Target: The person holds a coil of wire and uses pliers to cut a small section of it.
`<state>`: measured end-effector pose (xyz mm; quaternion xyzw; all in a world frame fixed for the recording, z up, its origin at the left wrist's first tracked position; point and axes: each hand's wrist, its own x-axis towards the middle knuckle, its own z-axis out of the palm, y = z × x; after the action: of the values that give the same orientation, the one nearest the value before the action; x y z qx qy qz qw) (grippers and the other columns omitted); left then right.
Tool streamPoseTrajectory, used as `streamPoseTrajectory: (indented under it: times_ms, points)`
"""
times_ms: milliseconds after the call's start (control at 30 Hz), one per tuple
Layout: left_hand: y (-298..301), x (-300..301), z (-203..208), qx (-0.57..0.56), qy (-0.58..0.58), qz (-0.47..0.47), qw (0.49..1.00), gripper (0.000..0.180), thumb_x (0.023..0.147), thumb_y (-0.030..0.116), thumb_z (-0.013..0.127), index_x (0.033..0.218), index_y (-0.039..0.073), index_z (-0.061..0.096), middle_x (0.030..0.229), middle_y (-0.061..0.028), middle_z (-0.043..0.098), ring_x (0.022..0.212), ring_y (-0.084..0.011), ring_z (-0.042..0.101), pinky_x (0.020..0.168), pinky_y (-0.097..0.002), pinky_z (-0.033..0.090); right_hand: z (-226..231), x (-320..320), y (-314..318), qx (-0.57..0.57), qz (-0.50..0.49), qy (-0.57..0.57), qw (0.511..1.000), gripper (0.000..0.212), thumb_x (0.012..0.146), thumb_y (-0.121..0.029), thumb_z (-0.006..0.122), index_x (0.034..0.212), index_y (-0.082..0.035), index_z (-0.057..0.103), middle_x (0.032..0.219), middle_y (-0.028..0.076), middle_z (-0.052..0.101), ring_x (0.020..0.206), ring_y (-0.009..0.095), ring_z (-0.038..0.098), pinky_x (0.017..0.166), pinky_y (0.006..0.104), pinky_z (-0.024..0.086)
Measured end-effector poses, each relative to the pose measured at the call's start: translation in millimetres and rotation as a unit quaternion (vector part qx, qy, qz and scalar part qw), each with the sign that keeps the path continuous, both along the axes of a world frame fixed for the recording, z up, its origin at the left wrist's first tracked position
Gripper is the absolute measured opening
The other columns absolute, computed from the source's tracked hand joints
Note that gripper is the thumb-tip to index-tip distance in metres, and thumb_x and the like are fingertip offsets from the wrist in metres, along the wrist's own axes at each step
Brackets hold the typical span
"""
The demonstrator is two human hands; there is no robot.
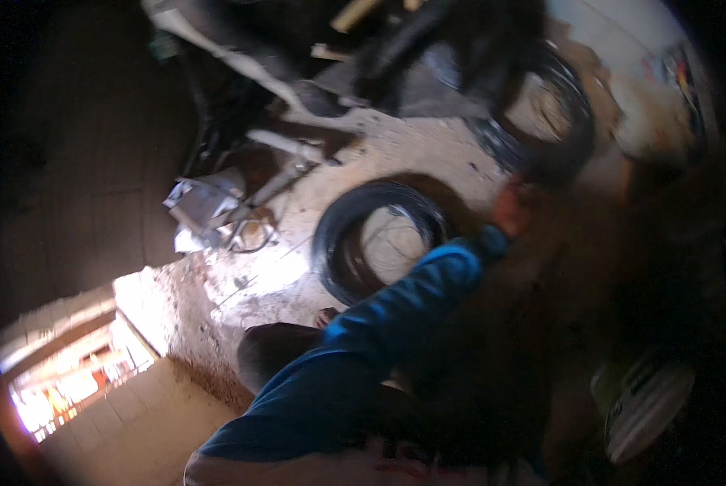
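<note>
My left arm, in a blue sleeve, reaches across from the lower left. My left hand [515, 209] is smeared by motion, and its fingers cannot be made out. It is close to the lower edge of a shiny black ring [575, 105], which looks like a tyre or a coil. I cannot tell whether the hand touches it. A second black ring [330, 235] of similar look lies flat on the pale floor, beyond my forearm, with thin strands inside it. My right hand does not show; the lower right is very dark.
Grey pipe-like pieces [286, 146] and a crumpled silvery item [205, 202] lie left of the rings. Dark clutter [427, 81] fills the far side. A pale rounded object [650, 409] is at the lower right, and a bright opening [79, 381] at the lower left.
</note>
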<state>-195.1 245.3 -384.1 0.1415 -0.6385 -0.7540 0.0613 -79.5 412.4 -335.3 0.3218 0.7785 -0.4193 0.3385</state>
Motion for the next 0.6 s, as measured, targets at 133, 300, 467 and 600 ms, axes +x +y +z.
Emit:
streamPoseTrajectory:
  times_ms: [133,300,467,600]
  points:
    - [-50,63,65,-0.170,-0.177,-0.152,0.958,0.051,0.085,0.017,0.056,0.133,0.013,0.039,0.133,-0.0218,0.040,0.115,-0.0341,0.048,0.097,-0.0477,0.038,4,1,-17,-0.021,0.002,-0.002,1.000,0.042,0.093,-0.041,0.044,0.107,-0.004,0.057,0.078,0.007,0.059,0.066,0.018,0.055,0.059,0.0348,0.046]
    - [-53,120,19,-0.524,-0.030,-0.209,0.825,0.038,0.078,0.017,0.056,0.116,0.011,0.052,0.125,-0.0157,0.047,0.121,-0.0304,0.043,0.095,-0.0569,0.034,19,8,-20,-0.026,-0.011,0.013,1.000,0.041,0.093,-0.041,0.044,0.108,-0.004,0.057,0.079,0.007,0.059,0.066,0.017,0.055,0.058,0.0348,0.046]
    - [-106,133,14,-0.574,-0.114,-0.182,0.790,0.036,0.085,0.025,0.050,0.118,0.010,0.052,0.125,-0.0157,0.047,0.125,-0.0339,0.038,0.104,-0.0592,0.021,16,24,-42,-0.046,-0.003,0.009,0.999,0.041,0.094,-0.040,0.044,0.109,-0.004,0.056,0.079,0.007,0.059,0.066,0.017,0.055,0.058,0.0347,0.047]
    - [-118,111,33,-0.647,-0.065,-0.278,0.706,0.039,0.089,0.034,0.044,0.119,0.012,0.055,0.125,-0.0114,0.050,0.123,-0.0320,0.038,0.105,-0.0647,0.011,31,29,-31,-0.032,-0.017,0.038,0.999,0.041,0.094,-0.039,0.044,0.109,-0.004,0.056,0.079,0.007,0.059,0.066,0.017,0.055,0.058,0.0346,0.047]
